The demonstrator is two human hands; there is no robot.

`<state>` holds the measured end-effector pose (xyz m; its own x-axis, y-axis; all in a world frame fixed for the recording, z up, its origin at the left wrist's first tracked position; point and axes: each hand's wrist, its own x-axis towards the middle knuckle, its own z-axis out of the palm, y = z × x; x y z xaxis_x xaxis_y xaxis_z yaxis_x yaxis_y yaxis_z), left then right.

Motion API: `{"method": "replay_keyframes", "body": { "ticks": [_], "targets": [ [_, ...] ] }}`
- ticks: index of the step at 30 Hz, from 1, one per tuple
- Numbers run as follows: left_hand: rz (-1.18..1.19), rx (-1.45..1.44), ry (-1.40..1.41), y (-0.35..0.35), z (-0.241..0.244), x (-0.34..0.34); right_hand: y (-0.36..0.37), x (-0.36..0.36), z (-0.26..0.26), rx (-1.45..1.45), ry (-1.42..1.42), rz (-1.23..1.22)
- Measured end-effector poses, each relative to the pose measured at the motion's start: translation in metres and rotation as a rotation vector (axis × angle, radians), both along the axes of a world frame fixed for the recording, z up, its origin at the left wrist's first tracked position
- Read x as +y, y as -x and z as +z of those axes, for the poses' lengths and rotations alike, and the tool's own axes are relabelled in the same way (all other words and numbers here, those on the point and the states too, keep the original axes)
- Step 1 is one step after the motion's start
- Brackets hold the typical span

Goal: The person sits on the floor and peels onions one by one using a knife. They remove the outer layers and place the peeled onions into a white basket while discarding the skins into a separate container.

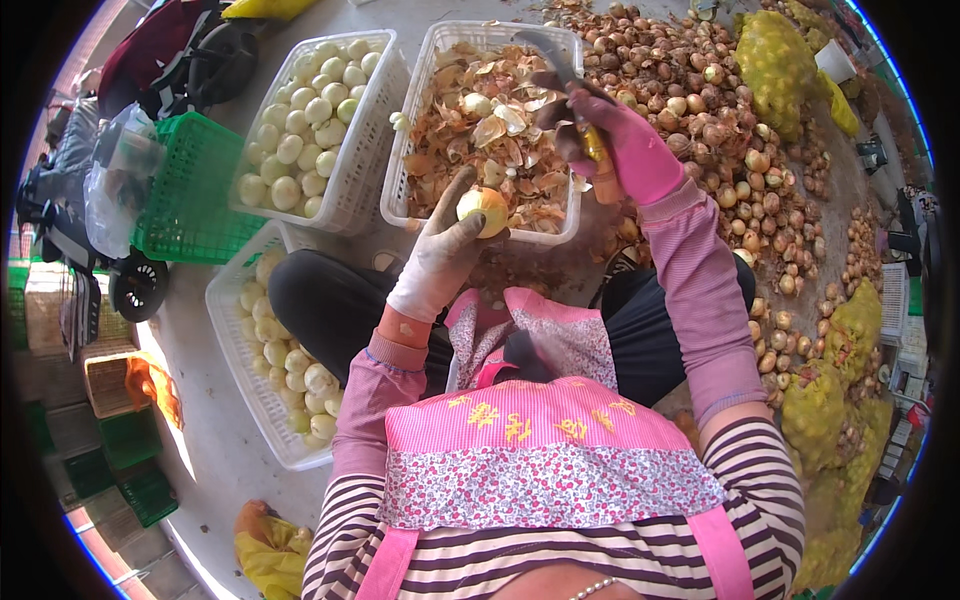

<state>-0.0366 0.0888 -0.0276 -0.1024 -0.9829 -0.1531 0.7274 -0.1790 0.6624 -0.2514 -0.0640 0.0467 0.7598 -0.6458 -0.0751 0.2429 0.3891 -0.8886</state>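
Observation:
My left hand (pixel 442 255), in a pale, soiled glove, holds a yellowish onion (pixel 482 211) in its fingertips at the near edge of a white plastic crate (pixel 555 238). Loose onion skins (pixel 457 90) fill much of that crate, with a pale onion (pixel 477 104) lying among them. To the right, my right hand (pixel 630 146), in a pink glove with dark, dirty fingers, grips the wooden handle of a knife (pixel 546 49). Its curved blade points up and left over the crate's far part. The blade and the held onion are apart.
Peeled onions fill a white crate (pixel 345 202) at the upper left and another (pixel 225 337) by my left knee. A green crate (pixel 195 195) stands farther left. Unpeeled onions (pixel 705 97) are heaped on the floor at right, beside yellow mesh sacks (pixel 776 71).

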Motion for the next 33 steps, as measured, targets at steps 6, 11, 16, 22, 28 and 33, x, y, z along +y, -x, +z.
{"method": "replay_keyframes", "body": {
  "ticks": [6,11,16,22,28,33],
  "targets": [
    [-0.005,-0.091,0.041,-0.018,0.005,-0.019,0.001,0.035,-0.051,0.439,0.368,-0.068],
    [-0.046,0.053,0.045,-0.018,-0.007,-0.026,-0.023,0.062,-0.042,0.611,0.959,-0.067],
    [0.016,0.112,-0.023,-0.019,-0.015,-0.026,-0.036,0.059,-0.03,0.811,1.01,0.018],
    [0.084,0.066,0.019,-0.016,-0.021,-0.025,-0.034,0.032,-0.072,0.852,0.946,-0.108],
    [0.118,0.121,-0.026,-0.022,-0.014,-0.034,-0.036,0.038,-0.051,0.651,0.799,0.055],
    [0.169,-0.049,0.029,-0.015,-0.003,-0.032,-0.043,0.036,-0.033,0.746,0.57,0.123]
  ]
}}
